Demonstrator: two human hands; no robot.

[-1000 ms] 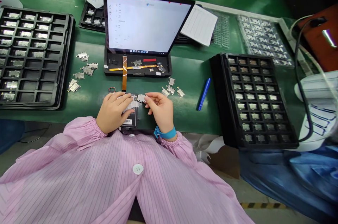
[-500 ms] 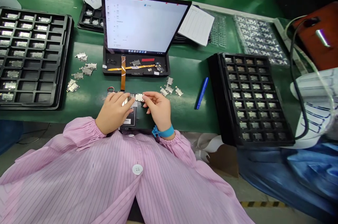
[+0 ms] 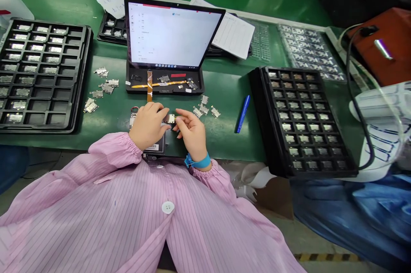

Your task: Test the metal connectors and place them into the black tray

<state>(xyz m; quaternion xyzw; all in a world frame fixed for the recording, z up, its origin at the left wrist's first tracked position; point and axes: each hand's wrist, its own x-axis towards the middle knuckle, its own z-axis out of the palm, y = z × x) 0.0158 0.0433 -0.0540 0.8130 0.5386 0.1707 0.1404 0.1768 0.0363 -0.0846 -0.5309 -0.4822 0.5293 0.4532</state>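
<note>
A small pale metal-shielded circuit board (image 3: 170,118) lies between my hands, close to the table's front edge. My left hand (image 3: 148,124) curls over its left end, with thumb and fingertips closed on it. At the other end, my right hand (image 3: 193,132), with a blue wrist strap, pinches the edge between thumb and index finger. Beneath my left hand sits a black flat unit (image 3: 159,146) with a white label, partly covered. An orange flex cable (image 3: 149,86) runs from the tablet's black tray (image 3: 131,89) down behind my left hand.
A lit tablet screen (image 3: 173,37) stands behind. Loose boards lie left (image 3: 107,86) and right (image 3: 203,109). Compartment trays stand at left (image 3: 72,93) and right (image 3: 266,127). A blue pen (image 3: 243,113), papers (image 3: 236,35) and a black cable (image 3: 355,101) are around.
My left hand has shifted slightly right and rolled over, its fingers now more bunched at the board. My right hand stays nearly in place. The camera view has tilted a little.
</note>
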